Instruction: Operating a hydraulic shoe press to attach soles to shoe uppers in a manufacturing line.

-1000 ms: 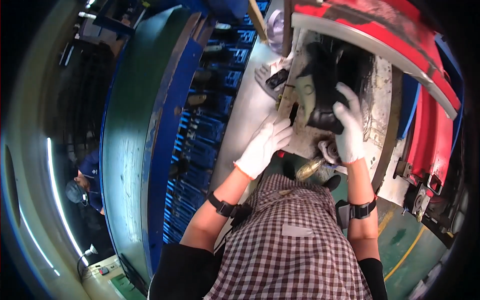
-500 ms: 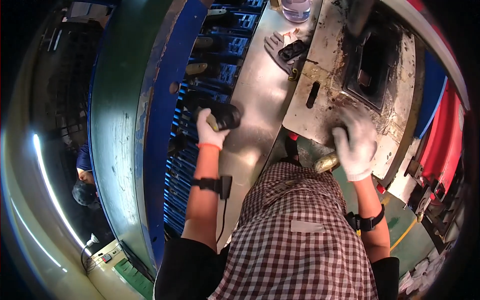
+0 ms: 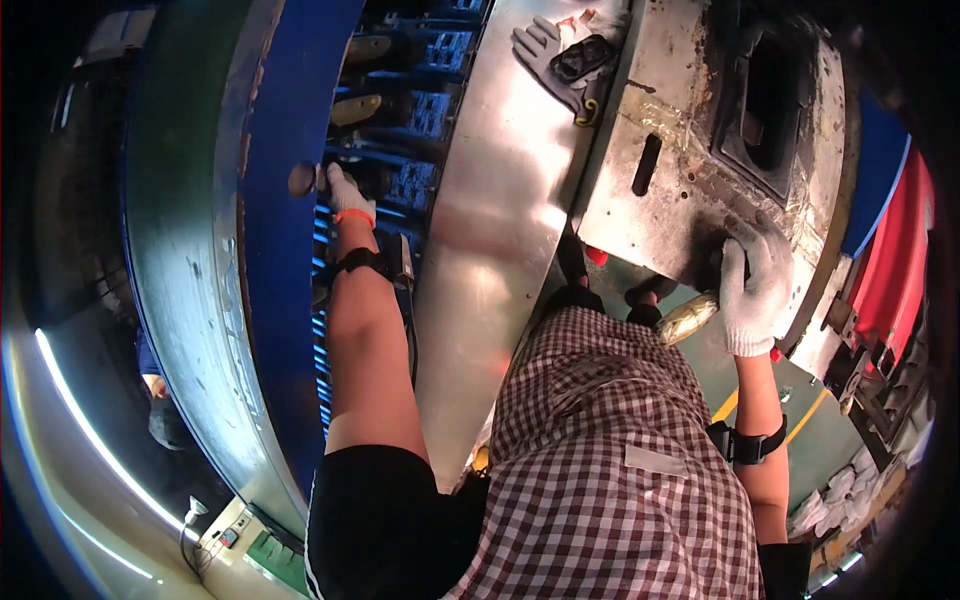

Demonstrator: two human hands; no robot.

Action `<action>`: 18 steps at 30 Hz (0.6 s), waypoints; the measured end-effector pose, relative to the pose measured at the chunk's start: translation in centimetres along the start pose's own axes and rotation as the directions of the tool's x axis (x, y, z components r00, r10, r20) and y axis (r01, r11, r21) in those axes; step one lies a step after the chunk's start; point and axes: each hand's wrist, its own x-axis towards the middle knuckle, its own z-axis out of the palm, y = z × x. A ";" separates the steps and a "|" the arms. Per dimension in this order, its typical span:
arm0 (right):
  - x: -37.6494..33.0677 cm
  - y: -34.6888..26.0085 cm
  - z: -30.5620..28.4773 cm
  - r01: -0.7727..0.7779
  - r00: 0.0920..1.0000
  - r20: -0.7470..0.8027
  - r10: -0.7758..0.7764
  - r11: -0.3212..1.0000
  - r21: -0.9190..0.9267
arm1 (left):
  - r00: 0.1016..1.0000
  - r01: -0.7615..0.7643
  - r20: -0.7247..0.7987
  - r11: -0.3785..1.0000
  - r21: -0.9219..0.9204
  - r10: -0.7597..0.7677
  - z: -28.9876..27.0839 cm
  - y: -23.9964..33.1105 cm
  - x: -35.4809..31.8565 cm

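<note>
My left hand [image 3: 350, 196], in a white glove with an orange cuff, reaches over the blue slatted rack at the left. It is closed on the near end of a dark shoe [image 3: 374, 180], whose rounded end shows to the right of the glove. Most of its fingers are hidden. Farther up, similar dark shoes with tan tops [image 3: 356, 108] lie in a row. My right hand [image 3: 757, 285], also gloved in white, is at the near edge of the worn metal machine top [image 3: 640, 225]. Its thumb stands apart from its shadowed fingers.
A metal ledge [image 3: 480, 260] runs between the rack and the machine top. A grey glove [image 3: 543, 55] and a black object [image 3: 583, 60] lie at its far end. A blue beam [image 3: 285, 250] borders the rack. Below my right hand is a shiny yellowish object [image 3: 688, 319].
My left hand has carried the dark shoe from above the ledge leftward onto the rack. My right hand has settled at the machine top's edge, and the view has shifted.
</note>
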 end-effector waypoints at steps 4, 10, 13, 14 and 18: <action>-0.1 0.0 0.0 -0.008 1.000 0.011 0.008 1.000 -0.008 | 0.974 -0.174 -0.094 0.950 0.259 0.204 -3.2 -2.0 -2.3; -0.5 0.5 0.2 -0.006 0.999 0.045 0.008 0.999 -0.034 | 0.519 -0.360 -0.550 0.751 0.554 0.654 -15.9 -6.4 -3.6; -0.5 0.6 0.3 -0.007 0.999 0.054 0.010 0.999 -0.043 | 0.852 -0.276 -0.475 0.960 -0.054 0.218 -20.9 -5.8 -1.0; -0.6 0.5 0.4 -0.014 0.998 0.062 0.017 0.999 -0.049 | 0.944 -0.097 -0.329 0.958 -0.270 0.003 -22.1 -5.6 0.0; -0.6 0.6 0.4 -0.023 0.995 0.094 0.028 0.998 -0.053 | 0.946 0.182 -0.213 0.946 -0.269 -0.243 -24.7 -4.9 5.3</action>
